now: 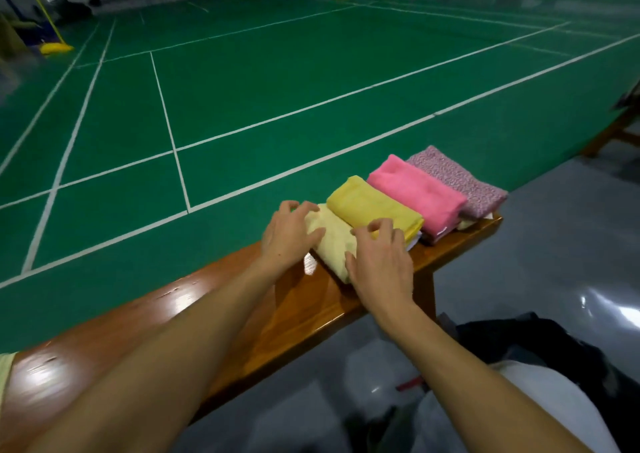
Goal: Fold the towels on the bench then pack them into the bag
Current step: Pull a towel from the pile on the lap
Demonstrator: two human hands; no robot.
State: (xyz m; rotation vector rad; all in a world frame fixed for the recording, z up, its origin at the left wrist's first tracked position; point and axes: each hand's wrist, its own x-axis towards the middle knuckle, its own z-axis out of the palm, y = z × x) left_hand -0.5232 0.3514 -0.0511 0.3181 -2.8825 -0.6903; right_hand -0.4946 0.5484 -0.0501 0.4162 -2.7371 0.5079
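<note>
Several folded towels lie in a row on the wooden bench (298, 310): a pale yellow towel (332, 244) nearest me, then a darker yellow towel (370, 206), a pink towel (415, 192) and a speckled mauve towel (457, 182) at the bench's far end. My left hand (287, 236) rests on the far left end of the pale yellow towel, fingers bent over its edge. My right hand (379, 262) lies on its near right end, fingertips curled and touching the darker yellow towel. A dark bag (540, 341) sits on the floor at lower right, partly hidden by my arm.
Beyond the bench stretches a green badminton court (277, 88) with white lines and yellow net-post bases. Grey glossy floor (554, 262) lies to the right. Another wooden bench leg (613, 133) shows at the right edge. A pale cloth edge (5, 376) sits at far left.
</note>
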